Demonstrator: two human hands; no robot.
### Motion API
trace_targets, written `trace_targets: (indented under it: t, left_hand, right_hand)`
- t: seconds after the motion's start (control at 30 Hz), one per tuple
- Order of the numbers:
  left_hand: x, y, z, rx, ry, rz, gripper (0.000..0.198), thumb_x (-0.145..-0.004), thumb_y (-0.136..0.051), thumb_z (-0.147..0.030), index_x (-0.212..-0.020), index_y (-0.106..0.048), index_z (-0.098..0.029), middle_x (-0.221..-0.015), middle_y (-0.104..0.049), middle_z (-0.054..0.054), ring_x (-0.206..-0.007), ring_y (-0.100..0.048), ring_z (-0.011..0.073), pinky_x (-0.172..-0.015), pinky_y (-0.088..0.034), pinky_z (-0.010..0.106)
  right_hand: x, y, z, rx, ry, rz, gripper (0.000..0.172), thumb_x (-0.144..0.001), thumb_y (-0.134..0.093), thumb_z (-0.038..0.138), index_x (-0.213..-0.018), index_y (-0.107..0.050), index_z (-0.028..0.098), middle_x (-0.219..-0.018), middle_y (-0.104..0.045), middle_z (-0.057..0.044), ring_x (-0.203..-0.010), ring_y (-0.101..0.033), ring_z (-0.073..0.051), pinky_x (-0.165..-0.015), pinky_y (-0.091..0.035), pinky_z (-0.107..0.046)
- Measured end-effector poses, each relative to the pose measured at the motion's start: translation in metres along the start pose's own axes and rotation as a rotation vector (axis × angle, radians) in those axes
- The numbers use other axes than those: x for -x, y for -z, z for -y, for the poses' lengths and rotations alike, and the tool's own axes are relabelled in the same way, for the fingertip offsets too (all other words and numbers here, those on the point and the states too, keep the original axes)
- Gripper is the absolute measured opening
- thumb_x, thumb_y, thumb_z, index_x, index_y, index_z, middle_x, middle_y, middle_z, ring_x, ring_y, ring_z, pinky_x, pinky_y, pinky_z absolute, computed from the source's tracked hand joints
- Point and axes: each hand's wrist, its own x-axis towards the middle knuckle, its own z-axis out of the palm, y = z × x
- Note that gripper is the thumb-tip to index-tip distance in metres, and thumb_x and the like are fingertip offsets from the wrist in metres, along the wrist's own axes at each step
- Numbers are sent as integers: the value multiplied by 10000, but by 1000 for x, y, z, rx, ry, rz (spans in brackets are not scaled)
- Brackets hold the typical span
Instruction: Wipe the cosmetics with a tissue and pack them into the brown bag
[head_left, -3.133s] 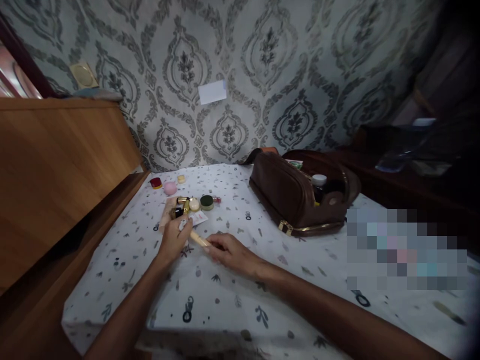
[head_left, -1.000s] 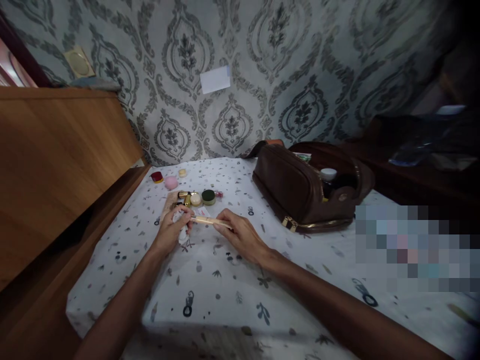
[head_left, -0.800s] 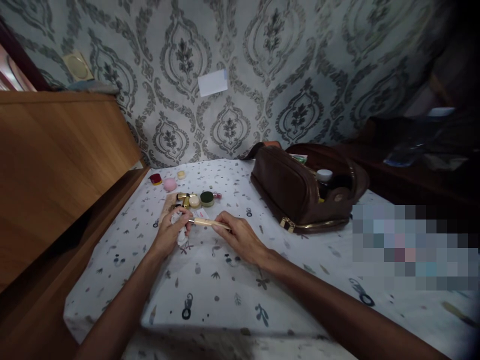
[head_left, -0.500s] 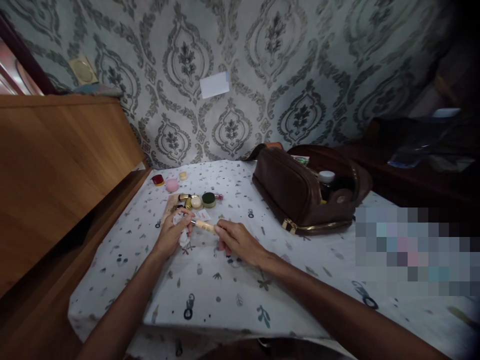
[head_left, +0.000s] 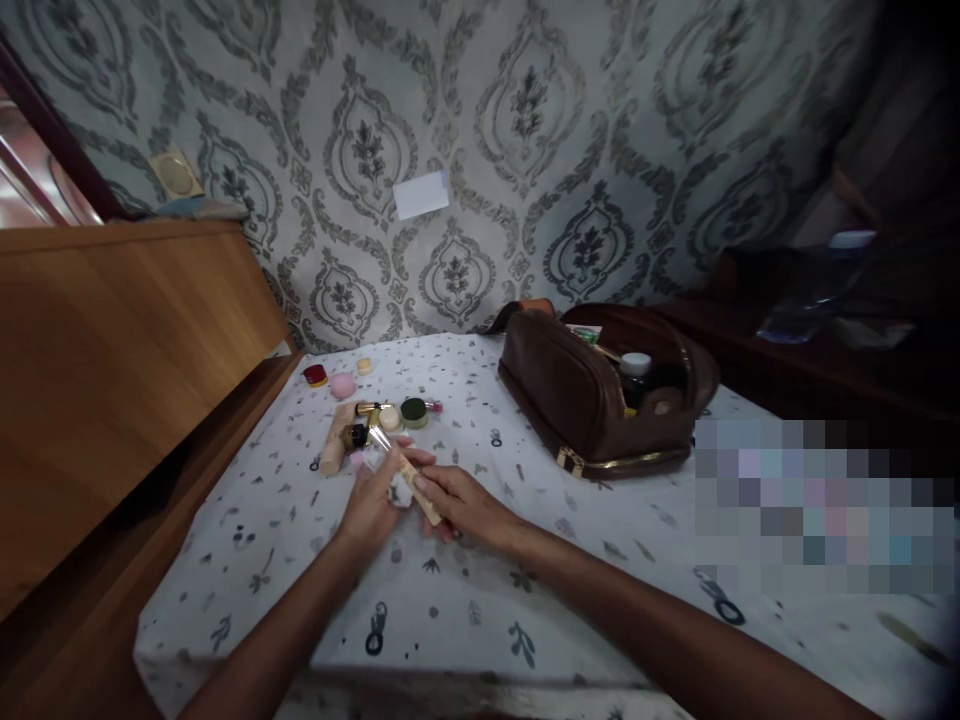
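Observation:
My right hand (head_left: 471,505) is closed around the lower part of a slim cream-coloured cosmetic tube (head_left: 424,497) with a shiny silvery end pointing away and to the left. Against the tube's upper part, my left hand (head_left: 371,508) curls with a crumpled white tissue (head_left: 400,490) in it. Just beyond the hands lie a beige tube (head_left: 337,440) with a black cap, a small cream jar (head_left: 389,418) and a round jar with a dark green lid (head_left: 413,411). A gold-coloured tube lies beside them, partly covered.
On the patterned tablecloth (head_left: 442,610) stands an open brown leather bag (head_left: 574,380) holding a white-capped bottle (head_left: 635,368). Farther back are a red jar (head_left: 315,376), a pink pot (head_left: 343,385) and a small yellow pot (head_left: 364,366). A wooden panel (head_left: 135,370) borders the left.
The tube has turned from nearly level to steeply slanted, its silvery end now showing above my left hand. Both hands have drawn closer together, the left moving right and slightly nearer me.

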Motion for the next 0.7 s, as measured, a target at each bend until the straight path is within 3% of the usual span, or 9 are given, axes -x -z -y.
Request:
trace_targets:
  t: [0.07,0.17,0.3,0.37,0.43,0.57,0.7]
  left_hand:
    - [4,-5,4,-27,40,49,551,-688,-783,-549,-1046,-539,-209,-947,-712,58,-634,-677,186,-507,-516,277]
    - [1,-6,2,-33,29,16,566,-691,-783,-544,-1084,-536,-221,-965,-719,60,-653,-690,201,-511,-527,288]
    - [-13,0,-10,7,-51,-166,476,-705,-797,-469,-1025,-574,-195,-880,-731,46,-832,-701,200,-700,-550,291]
    - [-17,-2,-10,23,-45,-199,440,-668,-832,-400,-974,-598,-187,-813,-719,22,-813,-688,170,-756,-534,279]
    - [-18,-7,-5,24,-18,-195,405,-616,-857,-334,-905,-620,-178,-745,-686,-11,-735,-657,134,-741,-515,250]
    - [-16,-16,9,-13,-3,-213,364,-548,-860,-303,-791,-626,-166,-713,-639,-34,-679,-602,104,-676,-476,211]
    - [-21,-10,3,-127,-8,-173,353,-604,-818,-349,-822,-600,-177,-653,-603,-39,-635,-571,123,-628,-457,231]
  right_hand:
    - [0,0,1,17,-9,-43,402,-974,-393,496,-715,-469,198,-573,-588,11,-403,-469,-102,-431,-370,-219]
    - [2,-2,5,112,-3,-82,346,-994,-365,404,-737,-472,197,-602,-608,7,-411,-487,-105,-458,-388,-223]
    - [9,-6,14,617,-1,-207,230,-977,-438,302,-850,-585,177,-710,-693,-43,-595,-632,-171,-565,-392,-247]
    - [11,-8,17,856,-21,-234,194,-966,-474,279,-991,-631,167,-820,-740,-85,-716,-685,-218,-606,-386,-265]
    - [12,-9,18,975,-35,-222,273,-972,-467,276,-1178,-607,166,-914,-759,-108,-778,-708,-240,-626,-388,-277]
    - [13,-7,18,1032,-79,-228,423,-970,-458,273,-1374,-490,152,-951,-765,-117,-801,-718,-239,-648,-399,-282]
    - [13,-4,17,945,-28,-230,357,-928,-534,364,-1212,-617,163,-886,-759,-87,-769,-700,-227,-638,-390,-273]
